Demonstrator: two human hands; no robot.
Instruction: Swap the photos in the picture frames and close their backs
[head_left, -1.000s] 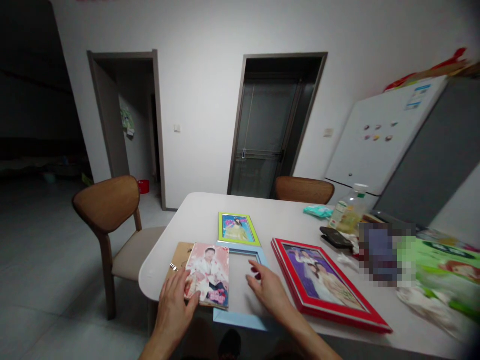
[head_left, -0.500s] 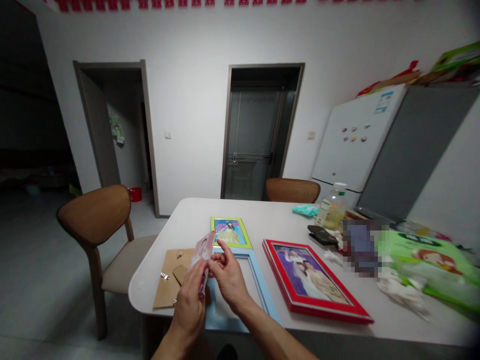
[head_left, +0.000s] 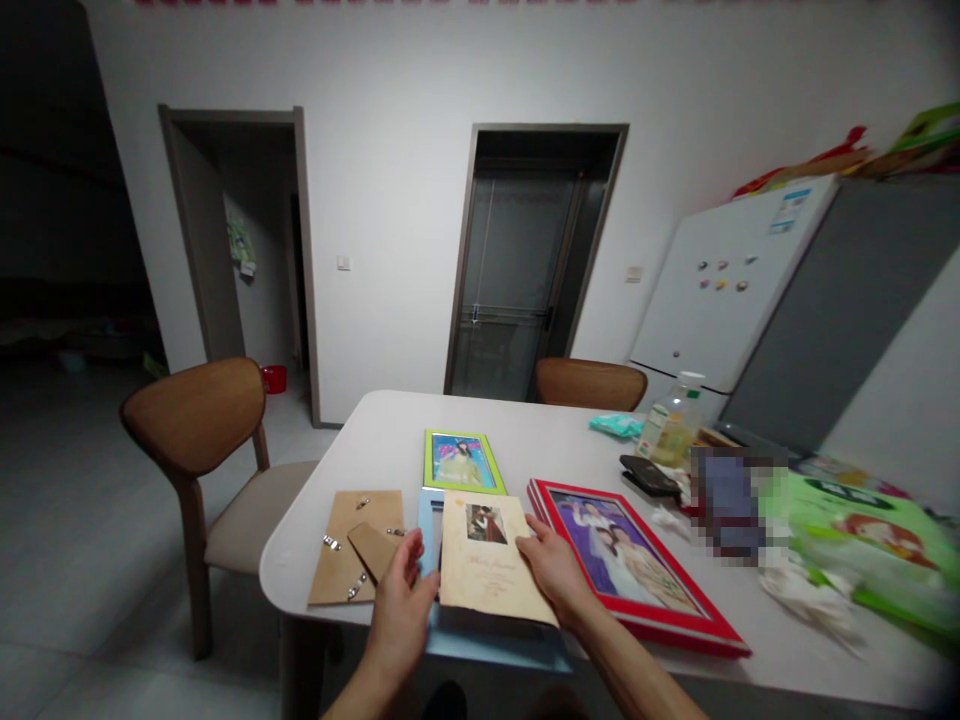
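My right hand (head_left: 559,572) pinches the right edge of a cream paper sheet (head_left: 487,580) with a small printed picture and faint lettering. The sheet is tilted over a light blue photo frame (head_left: 495,648) and hides much of it. Beside the sheet's left edge, my left hand (head_left: 403,590) is open, its thumb apart from the curled fingers. Left of that hand lies a brown frame backing board (head_left: 341,515) with metal clips and a stand leg. A green-edged framed photo (head_left: 495,473) lies beyond the blue frame.
Red framed photos (head_left: 637,560) lie stacked to the right. Farther right are a black wallet-like item (head_left: 646,476), a bottle (head_left: 667,420), crumpled tissues (head_left: 810,605) and a green package (head_left: 862,530). Wooden chairs stand at the left (head_left: 196,412) and the far side (head_left: 591,383).
Both hands held a pinkish photo sheet nearly edge-on. Now the cream sheet faces up in my right hand, which has moved right. My left hand has come off and opened.
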